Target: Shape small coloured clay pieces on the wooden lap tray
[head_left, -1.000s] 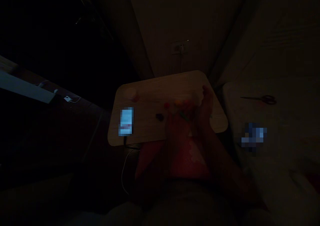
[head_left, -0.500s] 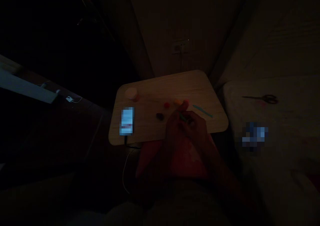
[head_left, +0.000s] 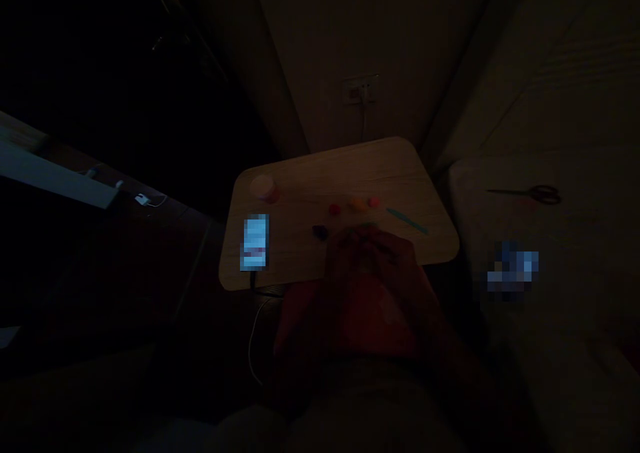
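Note:
The room is very dark. My left hand and my right hand are pressed together over the near edge of a small wooden table. Their fingers are closed, and a faint green bit shows at the fingertips; what they hold is too dim to name. Just beyond them lie a dark lump, a red piece, an orange piece and a pink piece. A thin teal stick lies to the right of my hands.
A lit phone with a cable lies at the table's left front, a small pale jar behind it. Scissors rest on the pale bed on the right. Red cloth covers my lap. A wall socket is behind the table.
My right hand has drawn back from the table's right side to the near edge, uncovering the coloured pieces and the teal stick. Both hands have closed together.

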Motion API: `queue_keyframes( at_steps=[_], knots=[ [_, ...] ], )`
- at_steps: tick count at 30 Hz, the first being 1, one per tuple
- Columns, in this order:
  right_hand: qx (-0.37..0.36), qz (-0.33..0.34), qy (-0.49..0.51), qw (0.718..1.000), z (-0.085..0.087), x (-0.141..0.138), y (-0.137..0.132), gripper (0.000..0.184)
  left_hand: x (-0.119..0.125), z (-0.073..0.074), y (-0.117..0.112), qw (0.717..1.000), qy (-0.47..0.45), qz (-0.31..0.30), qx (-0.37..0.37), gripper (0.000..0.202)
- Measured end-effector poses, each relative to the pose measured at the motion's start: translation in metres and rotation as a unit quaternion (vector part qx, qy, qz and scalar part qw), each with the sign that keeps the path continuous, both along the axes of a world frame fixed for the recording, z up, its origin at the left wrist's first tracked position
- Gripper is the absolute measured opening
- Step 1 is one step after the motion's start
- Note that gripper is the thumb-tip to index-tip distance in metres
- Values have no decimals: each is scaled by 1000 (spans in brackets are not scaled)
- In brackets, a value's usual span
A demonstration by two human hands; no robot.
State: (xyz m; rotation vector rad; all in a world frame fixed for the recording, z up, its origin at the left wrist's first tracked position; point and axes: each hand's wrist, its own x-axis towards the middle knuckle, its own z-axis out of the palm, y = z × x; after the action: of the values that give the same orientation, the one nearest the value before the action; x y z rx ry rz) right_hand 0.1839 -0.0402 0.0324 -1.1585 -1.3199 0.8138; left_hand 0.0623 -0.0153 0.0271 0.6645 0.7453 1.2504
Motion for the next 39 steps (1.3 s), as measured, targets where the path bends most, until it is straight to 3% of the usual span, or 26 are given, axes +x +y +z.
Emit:
queue_keyframes(
  at_steps=[6, 14, 22, 33, 39],
  knots=[
    [-49, -30, 51, 997, -4, 0, 0, 16, 2, -1, 1, 1000, 22, -9, 18, 58],
    [-50, -40, 18, 998, 4, 1, -3, 15, 3, -7, 2, 999, 30, 40, 15, 51],
    [-114, -19, 117, 986, -10, -5, 1, 22, 3, -3, -1, 997, 46, -40, 57, 55],
    [-35, -54, 67, 996, -10, -6, -4, 12, 6, -7, 2, 996, 66, 35, 56, 50],
    [-138, -18, 182, 973, -14, -5, 0, 25, 6, -10, -2, 994, 87, 10, 64, 46]
  ],
)
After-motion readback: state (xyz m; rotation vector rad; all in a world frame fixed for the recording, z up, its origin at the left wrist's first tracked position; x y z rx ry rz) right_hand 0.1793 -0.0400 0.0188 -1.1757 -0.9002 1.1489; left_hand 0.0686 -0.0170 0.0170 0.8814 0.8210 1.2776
